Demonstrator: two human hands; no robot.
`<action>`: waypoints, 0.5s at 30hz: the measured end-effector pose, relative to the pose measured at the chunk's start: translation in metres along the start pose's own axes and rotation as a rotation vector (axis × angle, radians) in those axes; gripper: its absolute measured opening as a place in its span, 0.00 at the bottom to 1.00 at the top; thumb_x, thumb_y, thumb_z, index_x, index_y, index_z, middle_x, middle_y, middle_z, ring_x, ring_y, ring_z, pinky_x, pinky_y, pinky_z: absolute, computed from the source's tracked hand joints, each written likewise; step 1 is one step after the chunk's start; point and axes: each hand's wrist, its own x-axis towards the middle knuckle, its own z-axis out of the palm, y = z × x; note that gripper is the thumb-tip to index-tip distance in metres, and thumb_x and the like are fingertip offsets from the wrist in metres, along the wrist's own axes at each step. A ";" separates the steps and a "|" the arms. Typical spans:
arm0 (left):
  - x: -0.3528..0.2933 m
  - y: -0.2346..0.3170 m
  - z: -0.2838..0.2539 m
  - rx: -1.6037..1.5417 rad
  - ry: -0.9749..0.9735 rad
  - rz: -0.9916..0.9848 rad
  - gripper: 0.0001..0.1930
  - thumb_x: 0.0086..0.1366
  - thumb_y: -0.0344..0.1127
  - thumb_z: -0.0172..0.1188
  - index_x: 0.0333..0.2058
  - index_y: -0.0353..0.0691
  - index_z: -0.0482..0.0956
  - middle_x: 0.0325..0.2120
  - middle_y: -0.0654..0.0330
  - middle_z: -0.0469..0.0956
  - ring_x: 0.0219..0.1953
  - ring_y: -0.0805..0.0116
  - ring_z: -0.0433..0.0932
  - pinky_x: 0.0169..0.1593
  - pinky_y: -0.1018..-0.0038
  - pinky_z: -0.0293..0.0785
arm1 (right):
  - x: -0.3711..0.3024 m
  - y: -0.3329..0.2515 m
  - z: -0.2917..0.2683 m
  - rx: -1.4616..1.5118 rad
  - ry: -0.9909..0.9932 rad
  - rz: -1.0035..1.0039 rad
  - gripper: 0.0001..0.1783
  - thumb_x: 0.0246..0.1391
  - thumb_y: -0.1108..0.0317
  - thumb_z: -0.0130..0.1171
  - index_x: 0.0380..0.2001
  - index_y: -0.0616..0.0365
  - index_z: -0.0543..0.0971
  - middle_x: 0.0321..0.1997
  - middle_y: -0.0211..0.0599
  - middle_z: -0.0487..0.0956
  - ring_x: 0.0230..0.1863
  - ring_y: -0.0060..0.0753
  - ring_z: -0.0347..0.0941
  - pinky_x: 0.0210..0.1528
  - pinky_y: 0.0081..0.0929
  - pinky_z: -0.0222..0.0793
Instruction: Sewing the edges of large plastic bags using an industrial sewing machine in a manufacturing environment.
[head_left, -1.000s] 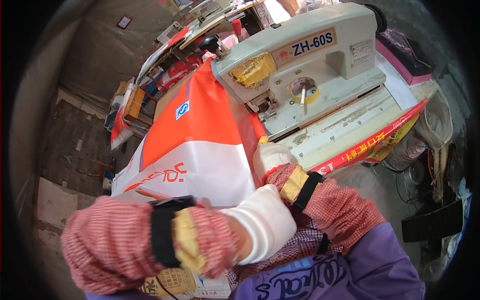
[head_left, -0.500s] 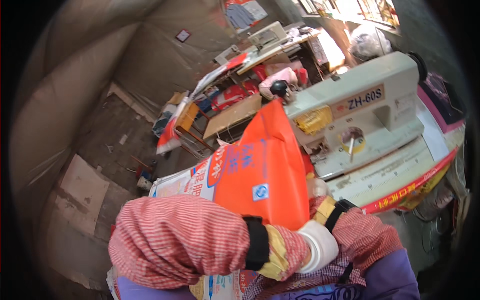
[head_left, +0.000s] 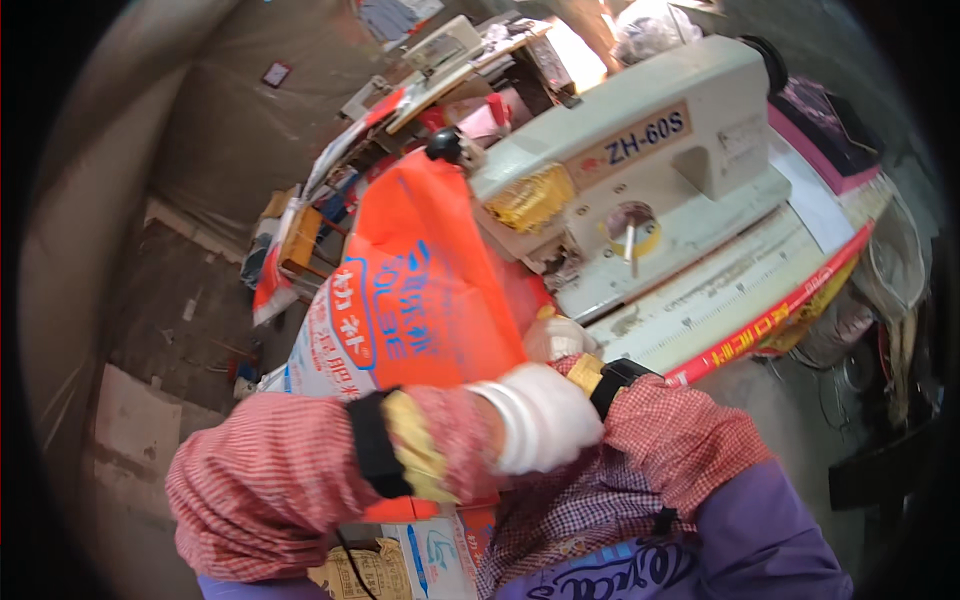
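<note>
A large orange and white printed bag stands slanted in front of me, its upper corner up against the head of a pale grey sewing machine. My left hand, in a white glove, crosses in front of my body below the bag's right edge. It looks curled, but blur and the angle hide its fingers. Farther up, my right hand, also white-gloved, is closed at the bag's right edge, close to the machine's needle end. Red checked sleeve covers with black bands are on both forearms.
A light work table with a red and yellow printed strip along its front edge runs right under the machine. A purple and black box sits behind it. Other sewing machines stand on a far bench. More printed sacks lie beneath my left arm.
My left hand has moved left and up, away from my right wrist. My view has swung right, so the machine and bag sit further left. More of the bag's printed side shows.
</note>
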 end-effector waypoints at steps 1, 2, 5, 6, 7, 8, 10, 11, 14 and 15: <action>-0.012 -0.011 -0.011 -0.003 0.011 0.061 0.11 0.51 0.41 0.64 0.34 0.50 0.78 0.23 0.61 0.77 0.30 0.56 0.80 0.36 0.61 0.76 | -0.004 -0.003 0.000 -0.003 0.027 -0.001 0.05 0.49 0.62 0.61 0.25 0.48 0.82 0.22 0.38 0.79 0.24 0.36 0.76 0.28 0.35 0.74; -0.024 -0.020 -0.017 0.071 0.215 0.032 0.11 0.48 0.43 0.67 0.30 0.51 0.78 0.19 0.61 0.75 0.29 0.56 0.79 0.35 0.60 0.74 | -0.008 -0.007 -0.002 -0.011 0.055 -0.013 0.05 0.49 0.62 0.61 0.25 0.48 0.82 0.22 0.38 0.79 0.24 0.36 0.76 0.28 0.35 0.74; -0.045 -0.052 -0.045 0.652 0.199 -0.242 0.08 0.47 0.45 0.66 0.23 0.51 0.79 0.19 0.63 0.76 0.29 0.60 0.77 0.33 0.65 0.73 | -0.025 -0.013 -0.015 0.124 -0.047 0.117 0.06 0.49 0.62 0.60 0.25 0.49 0.82 0.21 0.38 0.79 0.23 0.35 0.76 0.28 0.35 0.73; -0.052 -0.053 -0.050 0.791 0.181 -0.247 0.07 0.46 0.45 0.65 0.19 0.52 0.79 0.17 0.64 0.76 0.26 0.61 0.76 0.31 0.66 0.72 | -0.031 -0.015 -0.021 0.188 -0.106 0.203 0.06 0.49 0.63 0.60 0.25 0.49 0.82 0.21 0.37 0.79 0.23 0.34 0.76 0.27 0.35 0.73; -0.054 -0.048 -0.047 0.687 0.248 -0.128 0.07 0.46 0.44 0.65 0.18 0.52 0.79 0.16 0.64 0.76 0.25 0.61 0.77 0.29 0.66 0.73 | -0.038 -0.018 -0.026 0.250 -0.167 0.287 0.06 0.50 0.63 0.59 0.26 0.50 0.82 0.21 0.37 0.79 0.23 0.34 0.76 0.27 0.35 0.72; -0.058 -0.039 -0.043 0.589 0.174 -0.081 0.07 0.46 0.43 0.64 0.17 0.51 0.79 0.16 0.63 0.77 0.24 0.60 0.77 0.28 0.67 0.73 | -0.043 -0.019 -0.031 0.313 -0.227 0.374 0.06 0.50 0.64 0.58 0.26 0.50 0.83 0.22 0.36 0.79 0.23 0.33 0.76 0.26 0.35 0.72; -0.056 0.000 -0.016 0.237 -0.078 0.036 0.06 0.45 0.39 0.63 0.15 0.48 0.79 0.16 0.61 0.77 0.22 0.59 0.79 0.27 0.67 0.75 | -0.049 -0.024 -0.037 0.264 -0.103 0.540 0.07 0.50 0.65 0.57 0.27 0.52 0.82 0.21 0.35 0.79 0.23 0.32 0.77 0.26 0.34 0.72; -0.053 0.020 0.002 0.198 0.008 0.089 0.05 0.45 0.37 0.62 0.16 0.46 0.79 0.16 0.59 0.78 0.23 0.58 0.80 0.27 0.67 0.75 | -0.049 -0.024 -0.038 0.148 0.086 0.615 0.07 0.50 0.66 0.56 0.28 0.54 0.82 0.21 0.35 0.79 0.23 0.32 0.77 0.26 0.34 0.72; -0.035 0.040 0.032 -0.011 0.287 0.169 0.03 0.45 0.33 0.60 0.17 0.44 0.80 0.18 0.56 0.79 0.25 0.57 0.81 0.28 0.65 0.77 | -0.042 -0.020 -0.033 0.146 0.370 0.668 0.07 0.52 0.68 0.55 0.27 0.59 0.80 0.19 0.37 0.78 0.22 0.38 0.78 0.23 0.34 0.72; -0.025 0.047 0.038 -0.010 0.241 0.139 0.02 0.45 0.32 0.60 0.18 0.44 0.81 0.18 0.57 0.79 0.25 0.56 0.81 0.28 0.65 0.77 | -0.036 -0.014 -0.030 0.160 0.402 0.673 0.08 0.54 0.68 0.54 0.27 0.59 0.79 0.20 0.39 0.78 0.22 0.41 0.78 0.23 0.36 0.73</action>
